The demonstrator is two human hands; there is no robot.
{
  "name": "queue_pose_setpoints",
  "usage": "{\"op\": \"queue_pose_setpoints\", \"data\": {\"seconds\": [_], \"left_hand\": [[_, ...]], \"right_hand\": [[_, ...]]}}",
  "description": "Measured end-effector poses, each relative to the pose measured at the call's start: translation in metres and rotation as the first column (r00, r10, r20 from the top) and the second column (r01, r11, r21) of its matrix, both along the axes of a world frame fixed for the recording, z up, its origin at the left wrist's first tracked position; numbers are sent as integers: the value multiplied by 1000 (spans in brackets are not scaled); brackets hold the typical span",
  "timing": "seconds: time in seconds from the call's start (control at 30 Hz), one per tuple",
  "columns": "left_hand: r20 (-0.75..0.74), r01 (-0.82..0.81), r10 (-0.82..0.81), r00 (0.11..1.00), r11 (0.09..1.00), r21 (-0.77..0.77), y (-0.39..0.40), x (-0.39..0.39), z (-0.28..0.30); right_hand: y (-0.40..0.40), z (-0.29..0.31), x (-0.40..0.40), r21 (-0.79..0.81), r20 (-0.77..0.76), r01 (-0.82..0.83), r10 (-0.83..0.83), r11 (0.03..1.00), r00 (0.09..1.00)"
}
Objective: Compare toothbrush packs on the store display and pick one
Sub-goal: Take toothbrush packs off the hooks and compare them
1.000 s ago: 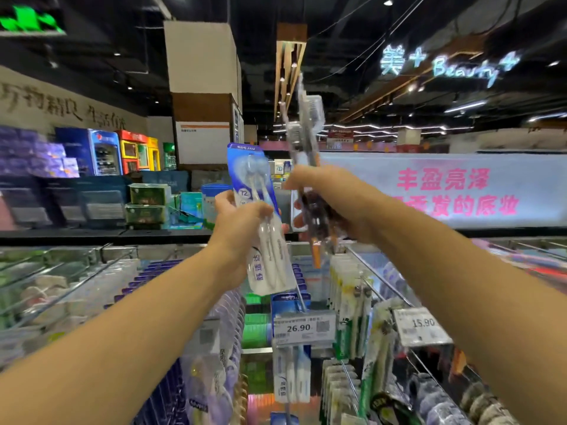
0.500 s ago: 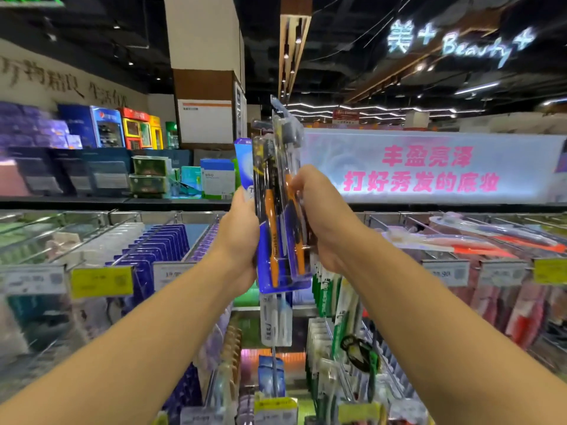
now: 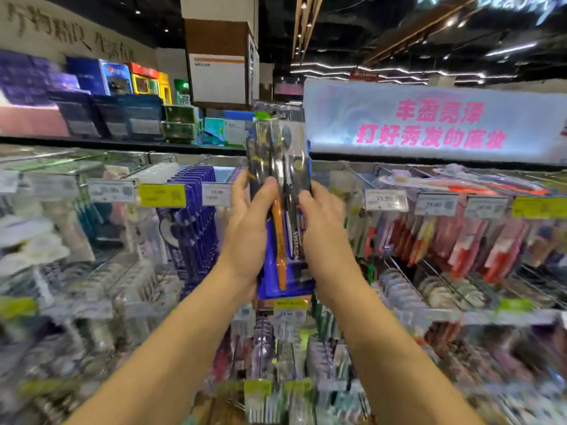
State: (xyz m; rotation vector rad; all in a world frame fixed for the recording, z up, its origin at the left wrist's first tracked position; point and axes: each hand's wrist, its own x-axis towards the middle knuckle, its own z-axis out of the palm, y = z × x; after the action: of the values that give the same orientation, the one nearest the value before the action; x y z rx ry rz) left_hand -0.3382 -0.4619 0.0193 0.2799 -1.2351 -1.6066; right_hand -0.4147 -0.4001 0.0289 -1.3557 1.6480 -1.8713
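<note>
Clear plastic blister on a blue card backing: we hold one toothbrush pack (image 3: 280, 210) upright at chest height in front of the store display (image 3: 460, 240), between both hands. Contents, as far as the blur allows: an orange handle (image 3: 279, 240) and at least one dark handle beside it, heads uppermost. Whether a second pack lies behind this one we cannot tell. Our left hand (image 3: 248, 237) grips the pack's left edge, thumb laid across the front of the blister, fingers hidden behind the card. Our right hand (image 3: 325, 228) grips the right edge, fingers curled round it. Behind and below hang rows of other packs on wire pegs, with price tags (image 3: 386, 200) along the rail; a lit pink-lettered sign (image 3: 435, 124) stands above. Handling, by our judgement: light, fairly stiff along its length, the blister smooth and likely slippery, apt to dent if squeezed hard. We judge the best hold to be at the card edges or the flat lower margin, not on the raised bubble. The comparing looks under way; the choice seems not yet made.
</note>
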Motion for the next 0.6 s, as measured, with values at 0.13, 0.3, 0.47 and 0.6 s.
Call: {"op": "queue_pose_setpoints", "data": {"seconds": [0.13, 0.3, 0.47, 0.6], "left_hand": [[92, 54, -52, 994, 998, -11, 22, 53, -42], [257, 113, -156, 954, 978, 175, 32, 132, -101], [261, 84, -142, 955, 972, 219, 41, 191, -138], [273, 85, -161, 948, 959, 269, 55, 219, -142]], "right_hand": [[19, -46, 39, -85, 512, -221, 233, 972, 827], [38, -95, 106, 15, 734, -262, 168, 965, 658], [60, -120, 171, 86, 787, -333, 141, 939, 600], [76, -118, 198, 105, 808, -305, 98, 946, 581]]}}
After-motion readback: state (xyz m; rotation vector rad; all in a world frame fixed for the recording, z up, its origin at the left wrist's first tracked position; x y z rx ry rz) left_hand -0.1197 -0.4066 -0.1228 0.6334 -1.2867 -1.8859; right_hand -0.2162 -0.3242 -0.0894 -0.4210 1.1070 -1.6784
